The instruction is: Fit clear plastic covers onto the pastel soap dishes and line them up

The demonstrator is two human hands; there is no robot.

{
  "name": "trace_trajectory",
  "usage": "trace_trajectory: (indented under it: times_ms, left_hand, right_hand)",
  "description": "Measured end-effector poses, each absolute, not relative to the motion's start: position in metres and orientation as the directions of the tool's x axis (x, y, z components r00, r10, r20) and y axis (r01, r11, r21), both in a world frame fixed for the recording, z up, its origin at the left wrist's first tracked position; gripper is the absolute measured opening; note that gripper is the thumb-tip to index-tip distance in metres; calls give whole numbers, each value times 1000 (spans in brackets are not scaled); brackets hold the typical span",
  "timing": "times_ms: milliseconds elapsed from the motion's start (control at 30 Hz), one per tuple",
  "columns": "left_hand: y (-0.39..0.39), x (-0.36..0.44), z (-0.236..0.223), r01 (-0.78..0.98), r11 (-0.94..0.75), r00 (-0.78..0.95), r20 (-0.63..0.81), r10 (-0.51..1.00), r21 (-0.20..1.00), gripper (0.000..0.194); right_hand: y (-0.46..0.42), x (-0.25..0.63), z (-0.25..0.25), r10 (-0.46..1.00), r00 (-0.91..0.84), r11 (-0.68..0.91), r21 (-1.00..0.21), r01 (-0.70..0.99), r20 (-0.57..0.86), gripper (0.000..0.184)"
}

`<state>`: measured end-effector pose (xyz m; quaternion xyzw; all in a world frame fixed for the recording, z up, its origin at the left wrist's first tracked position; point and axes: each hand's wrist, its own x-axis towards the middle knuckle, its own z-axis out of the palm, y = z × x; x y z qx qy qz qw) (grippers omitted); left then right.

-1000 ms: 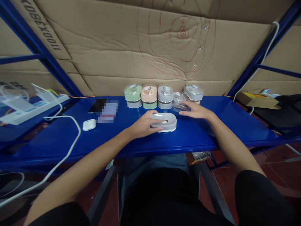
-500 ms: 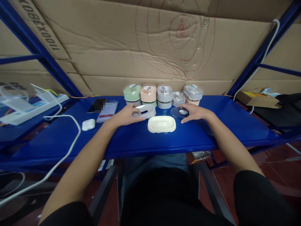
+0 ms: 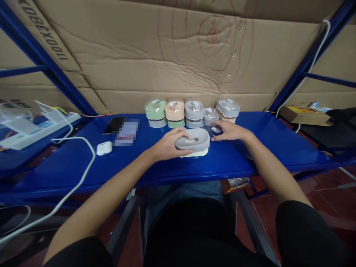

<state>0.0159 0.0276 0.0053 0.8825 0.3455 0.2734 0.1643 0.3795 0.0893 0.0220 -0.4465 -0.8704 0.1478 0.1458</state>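
Grey plastic, the slotted cover (image 3: 198,135) is held in the grip of the left hand (image 3: 172,144) by its left end, just above the cream base (image 3: 198,153) on the blue desk (image 3: 239,157). Beside them, the clear lid (image 3: 217,134) is touched by the right hand (image 3: 226,130), its grip curved half open around one edge, while green, peach and grey boxes (image 3: 194,109) are lined up behind.

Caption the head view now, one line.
Left hand holds a grey slotted soap-dish tray over its cream base; right hand at a clear lid.
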Motion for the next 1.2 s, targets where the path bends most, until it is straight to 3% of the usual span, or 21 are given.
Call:
trace_trajectory:
  times_ms: [233,300,433,567,733,967,1200]
  left_hand:
    - [29,19,-6,536,-679,666,243,705,502,64]
    - [30,20,-7,547,-653,651,224,725,524,81]
    - [32,25,-15,520,-551,560,226,797,653,132]
    - [36,31,-30,383,-516,519,284,806,766,150]
    - [39,33,-36,372,-522,502,307,809,767,157]
    - [35,31,-31,431,-528,531,267,804,732,153]
    - [29,27,-28,504,-501,541,195,818,704,133]
  right_hand:
    - [89,379,23,837,-523,539,-395,743,160,95]
    - [85,376,26,825,-513,564,-409,717,238,96]
    - [66,354,35,704,-592,710,-416,568,392,97]
    - [43,321,34,609,-706,790,-365,494,362,94]
    - [34,301,19,647,-712,759,-322,566,274,98]
    - [37,305,10,629,-733,768,-357,532,261,96]
    - [9,395,3,774,-561,633,-337,697,294,89]
